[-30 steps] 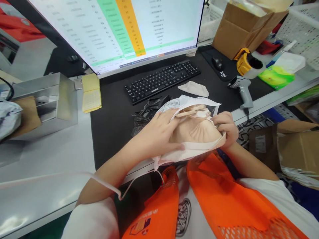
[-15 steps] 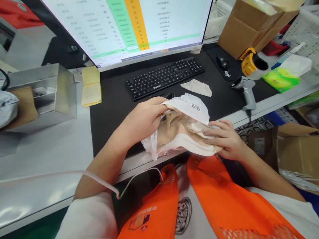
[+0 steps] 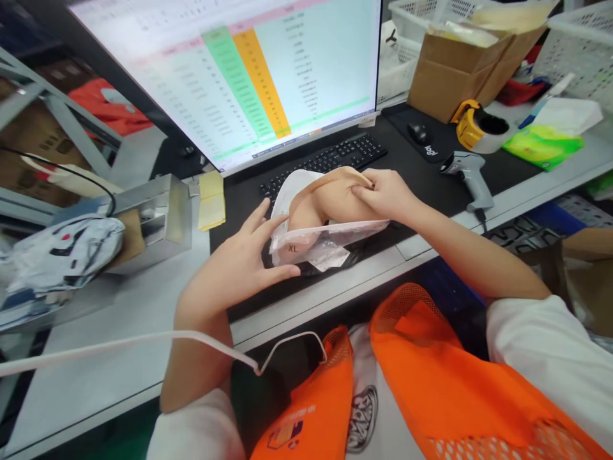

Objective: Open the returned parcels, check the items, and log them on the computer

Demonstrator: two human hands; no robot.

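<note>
– Moved since half a second ago: right hand (image 3: 393, 191), from the bag's right end to the far right edge of the beige fabric (image 3: 342, 198); left hand (image 3: 239, 262), off the bag's rim. Bag (image 3: 301, 241) turned, "XL" now showing. Hand states?

– Right: thumb and fingers pinching the fabric; cannot tell whether the rim is caught too. Left: spread, palm down, at the bag's left end; fingertip contact unclear.

– Surroundings, largest first?

– Monitor (image 3: 249, 70): flat, glossy, coloured columns. Box (image 3: 454, 70): brown cardboard, square-edged. Keyboard (image 3: 345, 156): black plastic, partly hidden behind the bag. Bag: thin, crinkled film, white at the back, translucent at the near side, mouth gaping.

– Fabric?

– Inside the bag, over the black mat (image 3: 426, 204); smooth, rounded, softly folded. Smaller: scanner (image 3: 469, 179), grey plastic, pistol-shaped; mouse (image 3: 418, 133), black, oval.
</note>
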